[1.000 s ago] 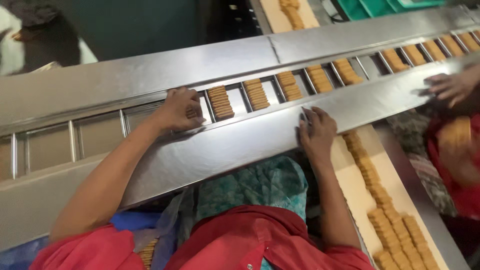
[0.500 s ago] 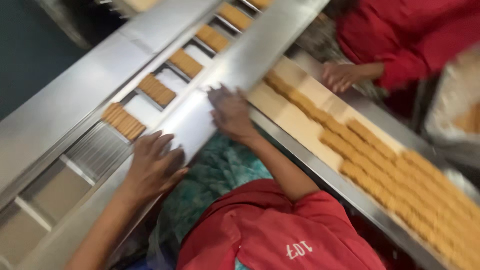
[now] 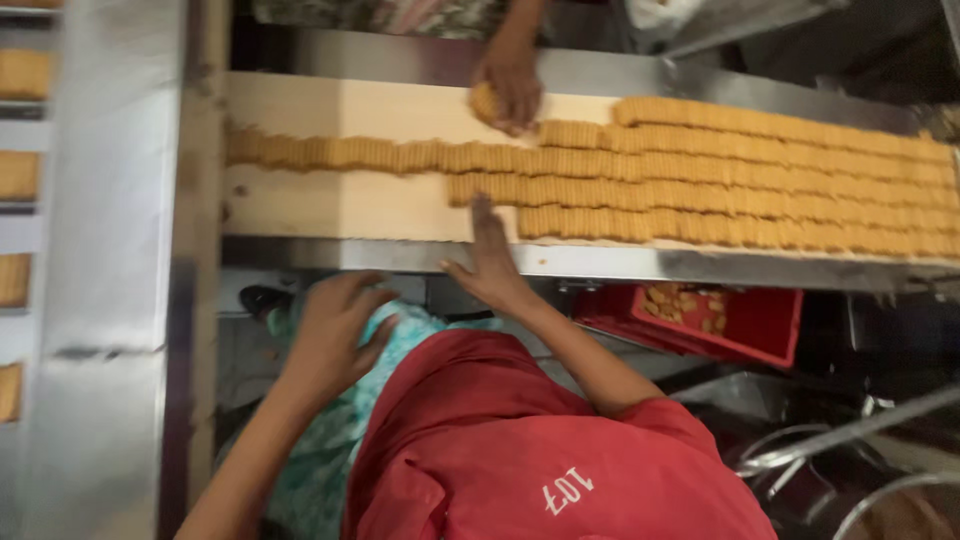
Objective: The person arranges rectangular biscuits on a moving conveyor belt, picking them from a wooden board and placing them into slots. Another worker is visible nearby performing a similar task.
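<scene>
At the far left, stacks of biscuits [image 3: 20, 175] sit in the pockets of a steel conveyor [image 3: 110, 250], well apart from both my hands. My left hand [image 3: 330, 330] hangs below the edge of the pale counter [image 3: 330, 200], fingers loosely curled and a little apart, holding nothing and touching nothing I can make out, just above my teal clothing [image 3: 340, 440]. My right hand [image 3: 490, 270] reaches up over the counter's steel rim, fingers straight and pressed close together, thumb out to the side; the fingertips touch the near rows of biscuits [image 3: 700, 190] that lie on edge in long lines across the counter, stretching away to the right. Across the counter, another person's hand [image 3: 510, 85] closes on a few biscuits at the far row. Under the counter to the right, a red crate [image 3: 760, 325] holds broken biscuit pieces.
</scene>
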